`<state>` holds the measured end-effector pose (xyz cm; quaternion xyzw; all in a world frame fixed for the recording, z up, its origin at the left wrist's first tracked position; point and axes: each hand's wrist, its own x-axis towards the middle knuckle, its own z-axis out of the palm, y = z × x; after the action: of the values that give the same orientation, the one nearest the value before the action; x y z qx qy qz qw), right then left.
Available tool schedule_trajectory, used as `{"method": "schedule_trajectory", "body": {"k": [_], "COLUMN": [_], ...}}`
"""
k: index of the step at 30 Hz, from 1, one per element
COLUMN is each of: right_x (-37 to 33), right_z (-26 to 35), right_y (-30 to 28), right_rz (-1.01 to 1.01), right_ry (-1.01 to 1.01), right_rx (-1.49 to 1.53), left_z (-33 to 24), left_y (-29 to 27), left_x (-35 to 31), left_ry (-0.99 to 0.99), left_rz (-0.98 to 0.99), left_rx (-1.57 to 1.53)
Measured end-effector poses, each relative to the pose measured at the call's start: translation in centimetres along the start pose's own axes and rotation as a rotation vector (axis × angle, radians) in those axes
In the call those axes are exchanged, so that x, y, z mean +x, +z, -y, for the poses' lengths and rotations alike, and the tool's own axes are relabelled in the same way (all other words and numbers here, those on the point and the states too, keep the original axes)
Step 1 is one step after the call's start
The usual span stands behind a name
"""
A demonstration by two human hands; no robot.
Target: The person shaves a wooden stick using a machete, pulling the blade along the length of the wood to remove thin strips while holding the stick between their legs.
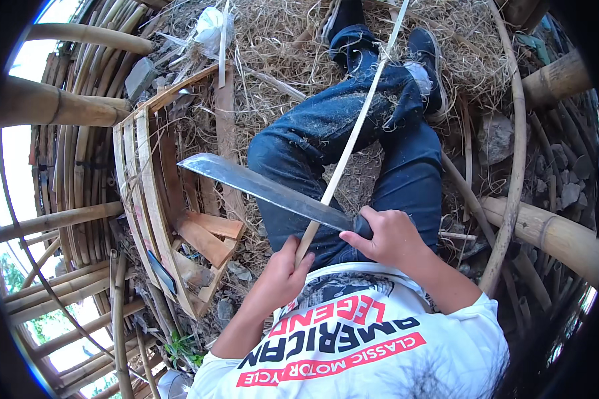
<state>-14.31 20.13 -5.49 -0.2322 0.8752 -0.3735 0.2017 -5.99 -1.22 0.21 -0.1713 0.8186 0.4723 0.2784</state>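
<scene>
My right hand (387, 238) is closed round the dark handle of a machete (263, 188). Its broad blade points left and lies across a long, pale bamboo strip (348, 151), touching it just ahead of my left hand. The near end of the strip is in my left hand (285, 272), fingers wrapped round it. From there the strip slants up and away to the right, over my legs in blue jeans (293, 143), and leaves the view at the top.
A broken wooden crate (143, 159) stands to my left, a dark phone-like object (161, 272) on its slats. Curly shavings (279, 40) cover the ground ahead. Bamboo poles (73, 106) form a fence at left; thick bamboo (552, 233) and stones (496, 138) lie at right.
</scene>
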Motion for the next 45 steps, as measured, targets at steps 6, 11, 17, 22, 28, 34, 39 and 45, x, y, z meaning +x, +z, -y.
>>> {"method": "schedule_trajectory", "body": {"k": [6,11,17,22,28,34,39,45], "right_x": [-0.3,0.0,0.3,1.2,1.8,3.1,4.6,6.6], "right_z": [-0.9,-1.4,-2.2,-5.4,-5.0,-7.6,-9.2,-11.3], "right_y": [-0.6,-0.8,-0.8,-2.5,-3.0,-3.8,-6.3,-7.6], "right_rz": [-0.034,-0.019,-0.053,-0.148,-0.11,-0.225,-0.205,-0.264], "right_ry": [0.005,-0.026,-0.039,0.059,0.055,0.156,0.189,0.23], "right_rx": [-0.108,-0.207,-0.226,-0.293,-0.305,-0.277,-0.349,-0.352], "left_z": [-0.7,-0.5,0.7,0.5,1.1,1.5,1.5,1.7], "left_y": [0.3,0.2,-0.2,-0.3,-0.6,-1.1,-1.0,-1.2], "left_x": [0.3,0.2,-0.3,-0.9,-1.2,-2.7,-3.0,-4.0], "left_ry": [-0.015,-0.015,0.035,-0.037,-0.003,-0.043,-0.028,-0.054], "left_rz": [0.019,0.015,-0.022,0.013,-0.004,0.011,0.008,0.022], "left_rx": [0.011,0.011,0.019,0.029,0.043,0.015,0.016,0.004]}}
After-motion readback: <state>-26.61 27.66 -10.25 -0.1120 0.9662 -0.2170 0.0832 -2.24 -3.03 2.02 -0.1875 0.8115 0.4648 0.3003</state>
